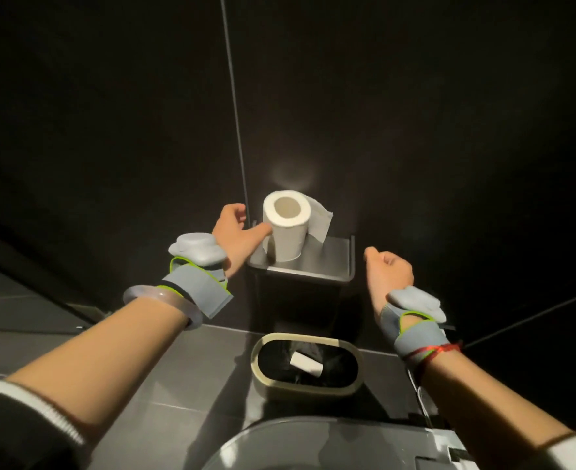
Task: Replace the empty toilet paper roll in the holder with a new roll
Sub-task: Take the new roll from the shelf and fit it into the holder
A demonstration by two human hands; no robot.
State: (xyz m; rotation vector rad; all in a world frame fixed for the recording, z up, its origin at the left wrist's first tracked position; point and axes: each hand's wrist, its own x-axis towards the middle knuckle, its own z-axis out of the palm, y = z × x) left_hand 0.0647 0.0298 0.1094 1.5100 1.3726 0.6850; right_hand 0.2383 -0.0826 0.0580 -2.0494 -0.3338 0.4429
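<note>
New toilet paper roll (287,228) stands upright on the steel holder's top shelf (330,262), core hole facing up at me, loose tail sheet draped off its right side. Parked there, I reckon, bc the flat top is the handiest ledge while the spindle below gets dealt with; can't see the spindle itself, it's lost in shadow under the shelf.

Left hand (235,232) sits just beside the roll, thumb touching its left wall, fingers curled back toward the wall panel. Not wrapped round it, so I call that grip released, prob steadying the roll so it doesn't topple.

Right hand (390,273) hangs to the right of the holder, loosely clenched on nothing, touching nothing.

Down in the bin (354,359) on the floor: the empty cardboard tube (306,363), lying on the black liner. So old-roll removal looks done. Remaining, by my read: get the new roll off the shelf and onto the spindle.
</note>
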